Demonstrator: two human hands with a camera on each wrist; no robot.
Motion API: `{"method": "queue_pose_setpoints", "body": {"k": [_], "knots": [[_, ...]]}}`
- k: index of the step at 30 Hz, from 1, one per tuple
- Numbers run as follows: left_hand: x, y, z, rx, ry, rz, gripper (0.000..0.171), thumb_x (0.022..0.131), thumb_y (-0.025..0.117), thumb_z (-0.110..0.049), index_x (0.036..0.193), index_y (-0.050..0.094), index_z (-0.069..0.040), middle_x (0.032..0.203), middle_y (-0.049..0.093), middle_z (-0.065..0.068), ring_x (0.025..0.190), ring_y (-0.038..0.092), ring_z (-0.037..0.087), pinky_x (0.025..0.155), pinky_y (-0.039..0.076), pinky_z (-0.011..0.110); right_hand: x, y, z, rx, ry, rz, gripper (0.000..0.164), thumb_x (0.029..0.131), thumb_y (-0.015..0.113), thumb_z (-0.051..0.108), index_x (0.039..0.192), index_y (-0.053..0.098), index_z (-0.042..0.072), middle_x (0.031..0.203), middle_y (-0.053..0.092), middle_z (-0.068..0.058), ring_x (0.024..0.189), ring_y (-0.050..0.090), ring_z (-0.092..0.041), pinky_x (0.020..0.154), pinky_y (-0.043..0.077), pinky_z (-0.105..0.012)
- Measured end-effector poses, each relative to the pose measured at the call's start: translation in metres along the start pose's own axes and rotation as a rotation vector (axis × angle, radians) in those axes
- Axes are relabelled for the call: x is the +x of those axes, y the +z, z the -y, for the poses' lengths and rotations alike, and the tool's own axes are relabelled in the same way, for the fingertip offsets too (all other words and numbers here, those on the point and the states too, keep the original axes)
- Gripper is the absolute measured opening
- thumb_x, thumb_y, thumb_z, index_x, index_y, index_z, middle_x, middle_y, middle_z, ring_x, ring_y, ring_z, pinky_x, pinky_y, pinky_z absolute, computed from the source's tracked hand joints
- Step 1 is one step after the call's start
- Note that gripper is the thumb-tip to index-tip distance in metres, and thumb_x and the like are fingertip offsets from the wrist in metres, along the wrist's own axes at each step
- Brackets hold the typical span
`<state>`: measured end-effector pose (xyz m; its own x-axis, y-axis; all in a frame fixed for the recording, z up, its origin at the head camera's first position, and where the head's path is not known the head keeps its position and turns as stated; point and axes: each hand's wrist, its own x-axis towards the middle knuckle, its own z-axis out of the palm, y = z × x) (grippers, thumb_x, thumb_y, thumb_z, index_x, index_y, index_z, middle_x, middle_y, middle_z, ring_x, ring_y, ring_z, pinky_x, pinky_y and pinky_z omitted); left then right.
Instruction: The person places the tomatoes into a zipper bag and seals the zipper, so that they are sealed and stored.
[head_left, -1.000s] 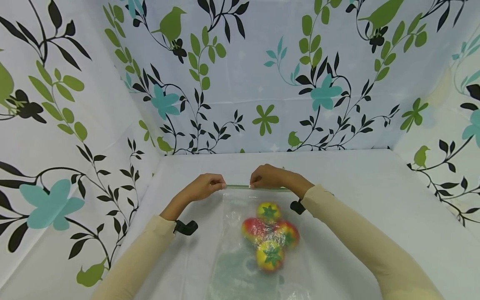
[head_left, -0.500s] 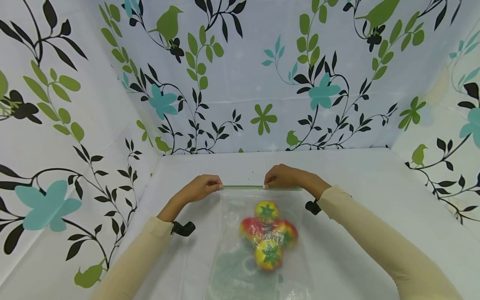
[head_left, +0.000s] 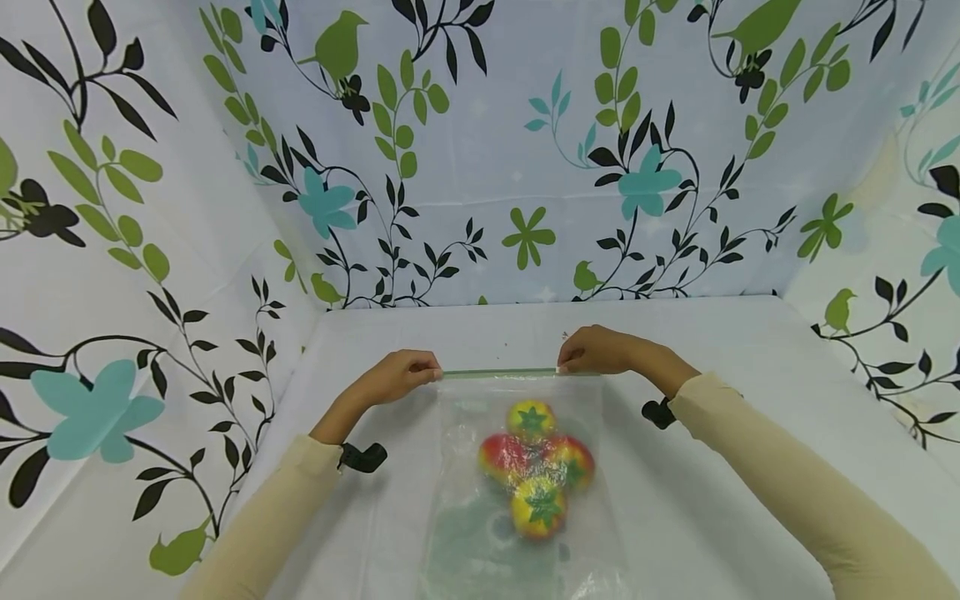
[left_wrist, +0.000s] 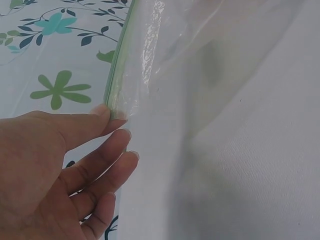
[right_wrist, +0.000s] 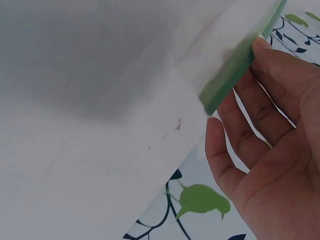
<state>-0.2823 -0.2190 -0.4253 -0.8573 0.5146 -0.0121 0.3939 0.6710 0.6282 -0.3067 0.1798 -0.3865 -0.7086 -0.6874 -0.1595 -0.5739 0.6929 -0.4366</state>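
A clear plastic zip bag lies on the white table, its green zip strip at the far end. Inside it several red and yellow fruits with green star-shaped leaf tops sit clustered together. My left hand pinches the strip's left end between thumb and forefinger; in the left wrist view its other fingers are loosely bent below the bag's corner. My right hand pinches the green strip near its right end, with a small white bit at the thumb tip.
The white table reaches back to a hanging cloth printed with leaves, birds and flowers. Similar patterned cloth hangs at both sides. A black wrist mount is on the left wrist, another on the right.
My right hand has slid rightward along the green strip, from near its middle to near its right end. My left hand stays at the left end, shifted slightly left. The fruits stay clustered in the bag.
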Motion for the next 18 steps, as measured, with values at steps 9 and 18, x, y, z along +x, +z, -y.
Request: {"method": "queue_pose_setpoints", "body": {"k": [9,18], "knots": [[-0.001,-0.002,0.002,0.011,-0.02,0.002,0.017,0.108,0.06,-0.023,0.103,0.074,-0.014,0.1,0.071,0.003,0.094,0.058,0.018,0.084,0.048,0.038,-0.02,-0.009,-0.017,0.042,0.059,0.012,0.021,0.104,0.067,0.023,0.116,0.078,0.008,0.108,0.076,-0.002,0.099,0.07,-0.018,0.091,0.058,-0.045],[-0.001,-0.003,0.002,0.002,-0.03,0.009,0.017,0.108,0.06,-0.022,0.105,0.074,-0.012,0.101,0.071,0.004,0.093,0.058,0.019,0.083,0.047,0.038,-0.029,-0.01,-0.029,0.078,0.06,-0.001,0.02,0.104,0.067,0.02,0.114,0.077,0.007,0.106,0.076,-0.003,0.097,0.068,-0.018,0.09,0.057,-0.045]]}}
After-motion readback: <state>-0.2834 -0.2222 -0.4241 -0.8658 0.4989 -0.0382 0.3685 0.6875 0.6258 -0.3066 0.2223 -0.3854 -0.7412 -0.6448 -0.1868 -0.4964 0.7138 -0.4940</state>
